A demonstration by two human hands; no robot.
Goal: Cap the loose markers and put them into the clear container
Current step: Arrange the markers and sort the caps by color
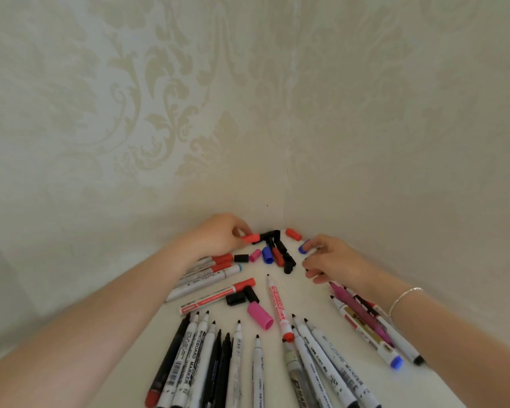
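- Left hand (pixel 218 235) pinches red cap (pixel 250 238); right hand (pixel 330 257) pinches blue cap (pixel 303 247).
- Most markers (pixel 239 363) uncapped on surface (pixel 280 294) — nothing binned, early stage.

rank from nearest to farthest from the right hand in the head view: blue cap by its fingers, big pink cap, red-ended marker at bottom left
1. Blue cap: at the right hand's fingertips.
2. Big pink cap: mid-table, nearer the camera.
3. Red-ended marker: bottom left, farthest.
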